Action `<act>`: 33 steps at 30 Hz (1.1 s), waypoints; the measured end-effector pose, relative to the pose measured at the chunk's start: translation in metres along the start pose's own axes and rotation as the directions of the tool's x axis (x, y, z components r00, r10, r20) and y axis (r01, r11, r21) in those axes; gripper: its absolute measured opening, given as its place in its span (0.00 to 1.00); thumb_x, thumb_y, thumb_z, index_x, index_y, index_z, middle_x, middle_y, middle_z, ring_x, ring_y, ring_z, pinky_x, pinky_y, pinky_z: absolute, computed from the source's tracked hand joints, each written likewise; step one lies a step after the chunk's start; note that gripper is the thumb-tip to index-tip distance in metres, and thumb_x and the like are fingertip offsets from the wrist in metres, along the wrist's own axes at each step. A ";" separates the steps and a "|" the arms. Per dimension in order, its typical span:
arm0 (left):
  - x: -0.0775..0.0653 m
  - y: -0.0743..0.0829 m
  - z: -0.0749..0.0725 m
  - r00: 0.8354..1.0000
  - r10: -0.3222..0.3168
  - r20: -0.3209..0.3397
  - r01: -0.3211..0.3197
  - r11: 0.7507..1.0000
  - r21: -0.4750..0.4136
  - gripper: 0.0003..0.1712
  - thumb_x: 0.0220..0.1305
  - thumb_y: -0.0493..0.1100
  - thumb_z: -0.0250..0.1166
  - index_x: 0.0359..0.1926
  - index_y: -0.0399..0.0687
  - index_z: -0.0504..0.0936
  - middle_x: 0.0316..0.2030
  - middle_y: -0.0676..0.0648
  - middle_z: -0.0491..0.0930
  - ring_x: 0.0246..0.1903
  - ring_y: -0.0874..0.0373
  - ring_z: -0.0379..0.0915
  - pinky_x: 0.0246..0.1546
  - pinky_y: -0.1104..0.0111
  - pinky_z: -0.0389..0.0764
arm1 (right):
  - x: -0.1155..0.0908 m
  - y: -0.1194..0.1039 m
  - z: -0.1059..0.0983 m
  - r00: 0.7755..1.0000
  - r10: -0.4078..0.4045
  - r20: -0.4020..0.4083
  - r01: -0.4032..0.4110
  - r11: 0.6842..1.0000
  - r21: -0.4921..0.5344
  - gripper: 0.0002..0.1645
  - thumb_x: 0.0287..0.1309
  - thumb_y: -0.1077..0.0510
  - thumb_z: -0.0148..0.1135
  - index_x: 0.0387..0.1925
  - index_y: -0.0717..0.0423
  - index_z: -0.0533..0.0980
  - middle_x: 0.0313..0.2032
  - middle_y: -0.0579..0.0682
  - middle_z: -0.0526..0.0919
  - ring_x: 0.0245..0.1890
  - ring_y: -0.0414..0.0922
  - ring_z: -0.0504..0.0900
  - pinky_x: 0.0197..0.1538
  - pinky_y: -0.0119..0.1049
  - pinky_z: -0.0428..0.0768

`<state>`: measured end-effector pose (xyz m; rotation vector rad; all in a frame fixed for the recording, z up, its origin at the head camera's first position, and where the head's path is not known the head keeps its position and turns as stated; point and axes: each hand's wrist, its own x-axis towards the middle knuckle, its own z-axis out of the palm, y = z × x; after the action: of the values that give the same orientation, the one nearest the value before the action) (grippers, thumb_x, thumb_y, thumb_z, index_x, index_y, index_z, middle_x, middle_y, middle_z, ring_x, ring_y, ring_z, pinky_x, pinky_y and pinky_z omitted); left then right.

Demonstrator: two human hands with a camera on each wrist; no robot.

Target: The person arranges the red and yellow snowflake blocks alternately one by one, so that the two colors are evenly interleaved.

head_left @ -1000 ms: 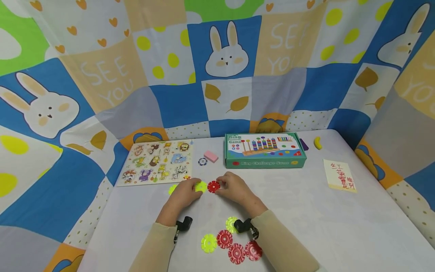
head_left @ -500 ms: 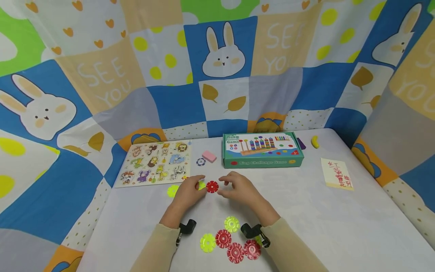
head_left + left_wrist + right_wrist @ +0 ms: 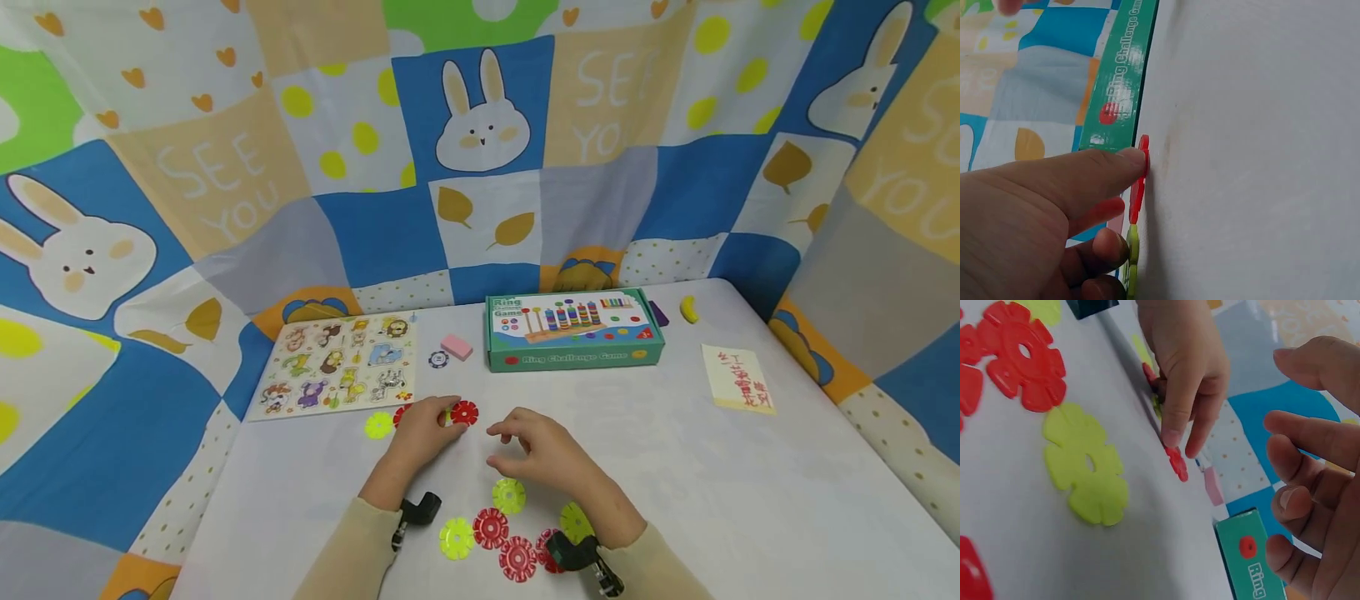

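Note:
My left hand [image 3: 422,433] pinches a red flower-shaped plastic disc [image 3: 465,413] between thumb and fingers; in the left wrist view its thumb lies over the red disc [image 3: 1139,187]. That disc ends a row along the table, with a yellow-green disc [image 3: 378,425] at the far left and a red one [image 3: 401,415] beside it. Part of the row is hidden behind the left hand. To the right, my right hand [image 3: 547,450] hovers apart from the row, fingers loosely bent and holding nothing. Below it lies a loose yellow-green disc [image 3: 508,496].
Several more red discs [image 3: 517,558] and yellow-green discs [image 3: 457,538] lie nearer the front. Behind stand an animal puzzle board [image 3: 337,367], a poker chip [image 3: 438,359], a pink block [image 3: 456,347] and a green game box [image 3: 573,354]. A note [image 3: 738,379] and toy banana [image 3: 688,309] lie right.
My right hand has let go of the red disc and drawn back toward the front right. The left hand has shifted from the neighbouring yellow-green disc onto the red one.

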<state>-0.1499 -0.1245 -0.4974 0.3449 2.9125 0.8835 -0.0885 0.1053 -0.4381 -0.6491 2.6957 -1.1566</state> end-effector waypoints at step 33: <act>-0.001 -0.001 0.003 1.000 -0.023 0.015 0.023 0.999 0.032 0.29 0.57 0.55 0.67 0.59 0.55 0.76 0.51 0.50 0.77 0.51 0.54 0.71 0.52 0.56 0.72 | -0.029 0.024 0.034 0.966 0.186 0.181 -0.183 0.982 -0.036 0.26 0.42 0.46 0.75 0.45 0.46 0.78 0.22 0.40 0.73 0.24 0.38 0.70 0.27 0.33 0.71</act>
<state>-0.1491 -0.1239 -0.5006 0.3183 2.9126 0.8287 -0.0606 0.1105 -0.4797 -0.4692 2.5510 -0.9754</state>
